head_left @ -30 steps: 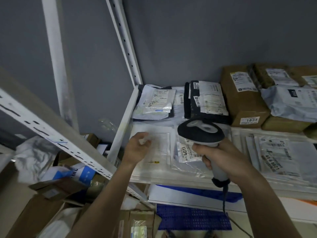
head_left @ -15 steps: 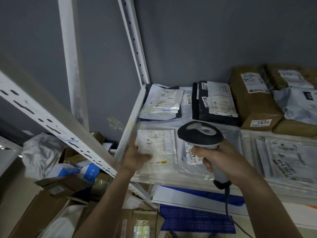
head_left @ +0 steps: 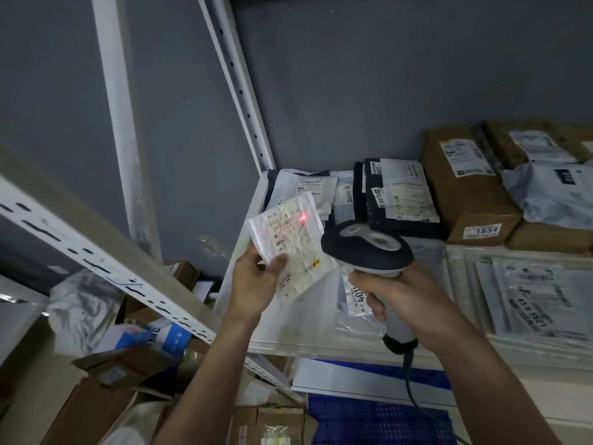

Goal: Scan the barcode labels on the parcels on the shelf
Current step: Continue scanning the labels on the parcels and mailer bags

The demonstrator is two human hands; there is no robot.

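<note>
My left hand (head_left: 253, 281) pinches a small white parcel (head_left: 293, 242) by its lower left edge and holds it tilted up above the front left of the white shelf (head_left: 282, 335). A red scan light glows on the barcode label near the parcel's top. My right hand (head_left: 398, 300) grips the handle of a corded barcode scanner (head_left: 365, 248), whose dark head points left at the parcel. More flat parcels lie on the shelf: a clear bag marked 401 (head_left: 356, 300) under the scanner, white (head_left: 308, 187) and black mailers (head_left: 398, 197) at the back.
Brown boxes, one labelled 1834 (head_left: 471, 200), and a grey bag (head_left: 552, 194) fill the back right. Flat bags (head_left: 529, 293) lie at the front right. A perforated shelf upright (head_left: 96, 252) slants across the left. Cartons and bags (head_left: 122, 358) clutter the floor below left.
My left hand has lifted the small white parcel off the shelf and tilted its label toward the scanner. The red scan light now shows on it. The view shifted left.
</note>
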